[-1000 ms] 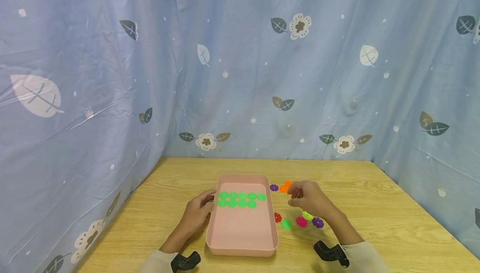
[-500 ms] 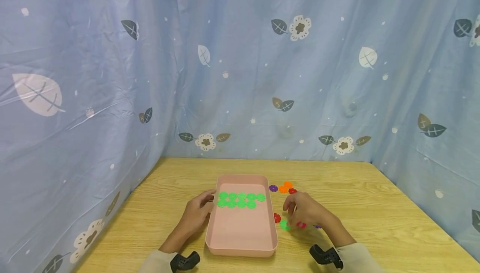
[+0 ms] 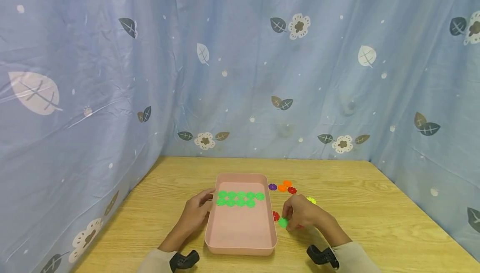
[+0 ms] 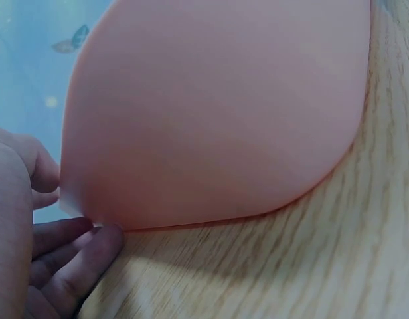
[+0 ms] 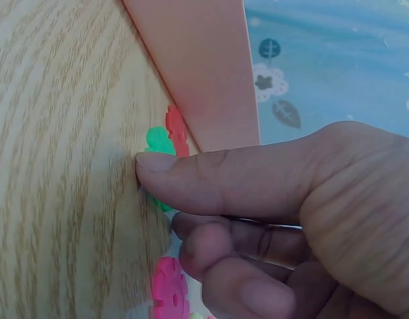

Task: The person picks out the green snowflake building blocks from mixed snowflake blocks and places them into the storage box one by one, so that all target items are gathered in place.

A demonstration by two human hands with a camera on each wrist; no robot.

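Observation:
A shallow pink tray (image 3: 241, 233) stands on the table with two rows of green flower-shaped discs (image 3: 241, 198) in its far half. My left hand (image 3: 195, 212) rests against the tray's left side, its relaxed fingers (image 4: 91, 256) touching the wall near the edge. To the right of the tray, my right hand (image 3: 301, 212) is down at the tabletop and pinches a loose green flower-shaped disc (image 5: 159, 141). The thumb covers much of that disc. A red disc (image 3: 276, 216) lies between it and the tray, and a pink disc (image 5: 170, 289) is close below the fingers.
Beyond the right hand lie a purple disc (image 3: 272, 187), two orange discs (image 3: 287, 184), another red disc (image 3: 292, 190) and a yellow disc (image 3: 311, 200). A blue patterned curtain (image 3: 240, 77) surrounds the wooden table (image 3: 375, 206) at the back and sides.
My right hand has come nearer and lower, from beside the orange discs to the loose green disc. The red disc by the orange ones has become visible. The left hand has stayed at the tray.

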